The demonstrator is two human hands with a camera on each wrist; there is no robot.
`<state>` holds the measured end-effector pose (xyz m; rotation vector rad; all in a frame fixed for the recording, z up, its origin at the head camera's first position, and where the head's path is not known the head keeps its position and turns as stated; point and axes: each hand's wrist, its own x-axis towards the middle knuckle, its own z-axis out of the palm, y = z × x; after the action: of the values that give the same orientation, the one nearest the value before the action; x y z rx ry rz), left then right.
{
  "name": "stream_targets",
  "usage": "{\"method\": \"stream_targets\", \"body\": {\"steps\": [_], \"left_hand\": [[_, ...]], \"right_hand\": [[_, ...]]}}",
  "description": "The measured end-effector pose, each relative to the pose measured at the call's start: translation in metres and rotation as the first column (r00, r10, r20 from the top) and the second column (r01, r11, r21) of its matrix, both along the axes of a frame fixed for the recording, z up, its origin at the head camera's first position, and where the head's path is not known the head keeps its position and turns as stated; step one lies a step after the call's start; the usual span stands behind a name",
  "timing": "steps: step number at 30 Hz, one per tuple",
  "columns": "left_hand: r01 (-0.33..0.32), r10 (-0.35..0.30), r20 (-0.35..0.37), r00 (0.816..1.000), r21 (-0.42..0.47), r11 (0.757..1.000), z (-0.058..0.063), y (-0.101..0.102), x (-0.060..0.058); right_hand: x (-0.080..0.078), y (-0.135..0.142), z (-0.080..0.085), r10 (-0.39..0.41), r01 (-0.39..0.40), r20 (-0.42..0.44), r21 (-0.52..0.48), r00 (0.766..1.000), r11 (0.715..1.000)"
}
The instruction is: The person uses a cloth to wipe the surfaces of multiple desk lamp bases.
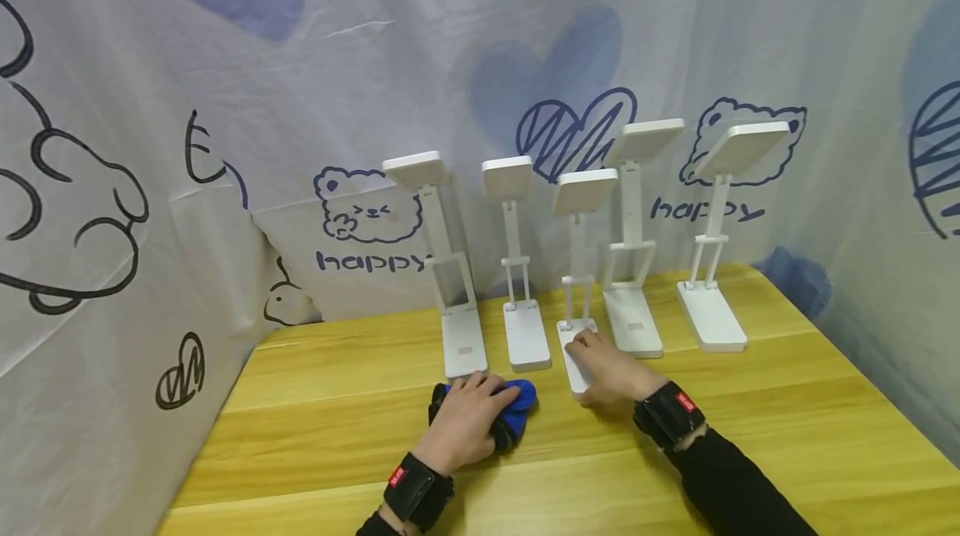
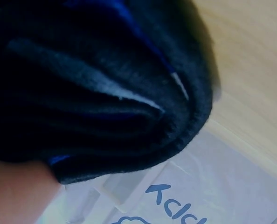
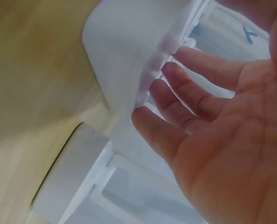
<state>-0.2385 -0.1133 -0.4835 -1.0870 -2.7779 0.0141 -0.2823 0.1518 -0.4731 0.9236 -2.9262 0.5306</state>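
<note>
My left hand (image 1: 467, 419) grips a folded black-and-blue fabric piece (image 1: 517, 413) on the table. In the left wrist view, the stacked layers of the fabric piece (image 2: 129, 93) curve round, and only a blurred part of the hand (image 2: 17, 196) shows. My right hand (image 1: 611, 369) holds the base of a white desk lamp (image 1: 573, 373), the middle one in a row. In the right wrist view, the fingertips touch an edge of the lamp base (image 3: 117, 51), while the thumb is mostly out of frame.
Two white lamps, one at far left (image 1: 465, 344) and one beside it (image 1: 527, 340), stand left of the held lamp. Another two, a nearer lamp (image 1: 635, 323) and an outer one (image 1: 711, 319), stand to its right. Behind the wooden table (image 1: 315, 436) hangs a patterned cloth (image 1: 420, 61).
</note>
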Motion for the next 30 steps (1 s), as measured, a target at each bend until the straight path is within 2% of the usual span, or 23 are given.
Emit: {"method": "stream_targets", "body": {"steps": [15, 25, 30], "left_hand": [[-0.005, 0.005, -0.005, 1.000, -0.002, 1.000, -0.001, -0.001, 0.000], [0.007, -0.007, -0.009, 1.000, 0.004, 1.000, 0.000, -0.002, -0.002], [0.005, -0.005, 0.003, 1.000, -0.004, 1.000, -0.001, -0.001, -0.002]], "right_hand": [[-0.047, -0.003, -0.005, -0.060, 0.059, 0.064, 0.025, 0.996, 0.998], [-0.056, -0.002, -0.008, -0.078, 0.079, 0.053, -0.010, 0.996, 0.997], [-0.052, 0.003, -0.011, -0.071, 0.076, 0.046, -0.109, 0.996, 0.991]]}}
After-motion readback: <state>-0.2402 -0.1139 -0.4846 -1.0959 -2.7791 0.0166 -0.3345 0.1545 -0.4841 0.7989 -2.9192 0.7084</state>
